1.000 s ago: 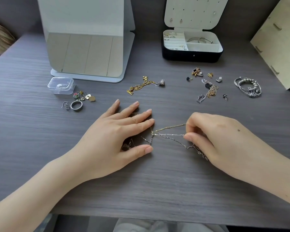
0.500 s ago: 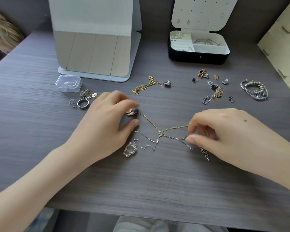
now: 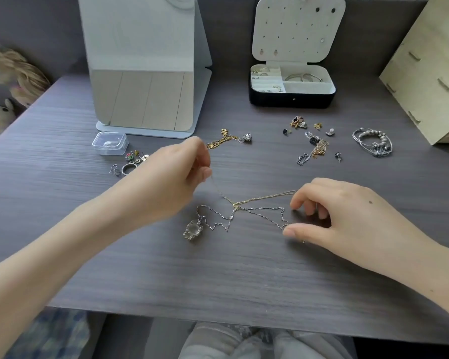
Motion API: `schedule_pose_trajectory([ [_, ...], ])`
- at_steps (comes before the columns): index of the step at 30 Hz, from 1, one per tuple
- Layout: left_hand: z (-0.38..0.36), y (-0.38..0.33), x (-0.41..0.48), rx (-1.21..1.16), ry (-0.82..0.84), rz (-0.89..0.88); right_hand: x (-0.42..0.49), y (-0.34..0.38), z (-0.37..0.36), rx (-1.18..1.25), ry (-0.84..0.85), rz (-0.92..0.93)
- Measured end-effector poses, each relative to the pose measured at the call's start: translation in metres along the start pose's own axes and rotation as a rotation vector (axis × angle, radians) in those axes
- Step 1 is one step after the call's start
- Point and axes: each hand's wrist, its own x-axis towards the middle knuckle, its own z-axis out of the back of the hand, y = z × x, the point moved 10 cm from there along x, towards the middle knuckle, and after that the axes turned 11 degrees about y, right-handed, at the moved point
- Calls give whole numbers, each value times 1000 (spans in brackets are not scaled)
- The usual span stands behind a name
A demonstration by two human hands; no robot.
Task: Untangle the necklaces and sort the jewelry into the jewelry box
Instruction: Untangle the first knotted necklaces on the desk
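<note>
Head view: left hand [image 3: 171, 177] pinches gold chain [image 3: 265, 197], lifted off bench [image 3: 218, 275]; right hand [image 3: 347, 216] grips its far end. Knot [image 3: 236, 205] with silver chain [image 3: 259, 209] lies well in front of jewelry box [image 3: 290, 101]. Pull gently, feed slack through, never jerk.

The left hand [image 3: 171, 177], raised at centre, pinches a thin gold chain [image 3: 265, 198] that runs toward 3 o'clock, to the curled fingers of the right hand [image 3: 347, 218]. A kinked silver chain [image 3: 259, 211] with a clear pendant [image 3: 192, 230] lies on the grey wood-grain table [image 3: 218, 281]. The open black jewelry box [image 3: 290, 99] sits at 1 o'clock.
</note>
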Motion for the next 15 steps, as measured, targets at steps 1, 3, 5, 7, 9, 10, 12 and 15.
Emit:
schedule_pose_trajectory([
  [1, 4, -10, -4, -59, -15, -28, -2, -1, -2, -3, 1, -6],
  [3, 5, -33, -10, -122, -14, -95, -4, -2, -4, -2, -6, -10],
  [5, -3, -54, -16, -175, 16, -153, -5, -3, -6, 11, -17, -5],
  [7, -14, -71, -20, -207, 37, -202, -5, -1, -7, 8, -29, 8],
  [9, -25, -83, -24, -217, 31, -259, -4, -2, -8, 2, -43, 15],
  [10, -31, -88, -26, -217, 20, -288, -3, -3, -7, 6, -47, 16],
  [12, -45, -96, -32, -197, -5, -354, -1, -4, -6, 14, -52, 18],
  [15, -74, -109, -40, -114, 23, -446, 4, -8, -2, 49, -62, 27],
])
